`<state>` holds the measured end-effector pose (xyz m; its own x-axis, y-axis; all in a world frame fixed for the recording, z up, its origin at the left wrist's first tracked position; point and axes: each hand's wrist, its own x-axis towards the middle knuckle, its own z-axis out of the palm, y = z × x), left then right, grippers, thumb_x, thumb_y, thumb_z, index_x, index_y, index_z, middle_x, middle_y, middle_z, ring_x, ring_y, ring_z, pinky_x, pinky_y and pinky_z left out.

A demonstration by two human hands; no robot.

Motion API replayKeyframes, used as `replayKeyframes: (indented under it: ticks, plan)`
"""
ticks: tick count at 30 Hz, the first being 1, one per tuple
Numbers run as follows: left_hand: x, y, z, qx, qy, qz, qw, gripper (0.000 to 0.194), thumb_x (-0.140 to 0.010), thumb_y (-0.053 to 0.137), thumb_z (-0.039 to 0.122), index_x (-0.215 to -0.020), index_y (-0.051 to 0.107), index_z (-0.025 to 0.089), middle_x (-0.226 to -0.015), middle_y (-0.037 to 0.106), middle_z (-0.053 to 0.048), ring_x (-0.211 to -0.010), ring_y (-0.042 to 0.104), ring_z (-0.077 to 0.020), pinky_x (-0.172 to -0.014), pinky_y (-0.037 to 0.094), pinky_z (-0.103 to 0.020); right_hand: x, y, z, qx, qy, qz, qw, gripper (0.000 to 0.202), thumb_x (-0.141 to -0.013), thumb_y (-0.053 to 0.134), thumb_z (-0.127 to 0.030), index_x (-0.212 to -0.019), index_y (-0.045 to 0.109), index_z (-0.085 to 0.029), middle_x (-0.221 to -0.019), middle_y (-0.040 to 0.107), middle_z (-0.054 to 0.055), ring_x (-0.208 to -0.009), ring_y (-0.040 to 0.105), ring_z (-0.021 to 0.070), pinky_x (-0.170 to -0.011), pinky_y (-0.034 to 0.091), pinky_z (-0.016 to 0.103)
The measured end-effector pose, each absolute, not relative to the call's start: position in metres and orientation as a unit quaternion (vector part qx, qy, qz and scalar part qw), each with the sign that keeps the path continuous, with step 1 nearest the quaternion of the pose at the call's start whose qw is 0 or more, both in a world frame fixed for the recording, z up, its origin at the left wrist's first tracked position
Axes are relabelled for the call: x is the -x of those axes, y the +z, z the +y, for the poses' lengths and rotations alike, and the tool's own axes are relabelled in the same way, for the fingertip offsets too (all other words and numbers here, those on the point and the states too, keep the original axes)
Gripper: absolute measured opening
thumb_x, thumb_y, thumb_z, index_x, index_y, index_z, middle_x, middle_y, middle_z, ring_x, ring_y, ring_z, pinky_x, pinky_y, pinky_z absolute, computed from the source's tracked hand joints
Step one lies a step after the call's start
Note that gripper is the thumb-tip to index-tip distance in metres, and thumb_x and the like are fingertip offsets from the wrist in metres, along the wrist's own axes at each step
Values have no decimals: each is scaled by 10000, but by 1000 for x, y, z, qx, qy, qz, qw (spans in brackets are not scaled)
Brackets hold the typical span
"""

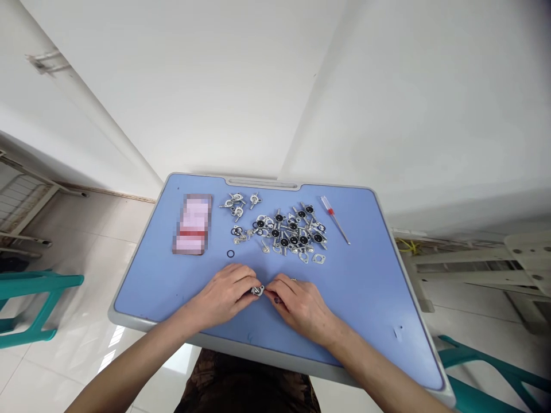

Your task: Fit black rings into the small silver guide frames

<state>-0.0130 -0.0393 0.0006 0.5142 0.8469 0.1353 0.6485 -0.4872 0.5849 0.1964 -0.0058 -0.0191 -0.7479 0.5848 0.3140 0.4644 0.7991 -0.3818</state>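
Near the front of the blue table, my left hand (230, 289) pinches a small silver metal fitting with a flange (257, 291) between thumb and fingers. Close beside it, my right hand (301, 304) is closed, its fingertips at the fitting's edge. Something small and dark shows under the right fingers, too hidden to name. A black rubber ring (231, 253) lies by itself beyond my left hand. Past both hands spreads a pile of metal fittings with black round caps (293, 240), mixed with loose flat flange plates (318, 259) and more rings.
Several silver fittings (238, 212) without black caps lie at the back. A blurred-out phone-like object (193, 223) is at left, a screwdriver with a clear handle (336, 219) at right. The table (361, 321) stands against a white wall, green stools (38, 281) on either side.
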Motion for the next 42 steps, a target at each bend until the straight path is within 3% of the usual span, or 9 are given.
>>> replayKeyframes:
  ticks: [15, 22, 42]
  plan:
    - [18, -4, -32, -812, 236, 456, 278, 132, -895, 563, 292, -970, 629, 205, -964, 626, -20, -900, 580, -151, -856, 391, -309, -195, -19, -4, 290, 149, -923, 203, 174, -946, 421, -195, -856, 567, -166, -770, 616, 33, -615, 566, 114, -540, 396, 228]
    - [17, -6, -32, -806, 245, 463, 276, 101, -871, 602, 260, -951, 624, 203, -961, 627, -13, -908, 581, -152, -854, 373, -316, -195, -18, -4, 275, 127, -927, 221, 154, -943, 418, -170, -955, 572, -168, -784, 623, 33, -609, 566, 112, -529, 397, 225]
    - [16, -6, -32, -818, 227, 454, 270, 121, -896, 561, 300, -956, 589, 199, -961, 634, -21, -923, 572, -161, -910, 343, -338, -196, -21, -3, 269, 175, -921, 220, 139, -932, 428, -161, -1006, 546, -170, -820, 623, 39, -632, 569, 110, -525, 424, 217]
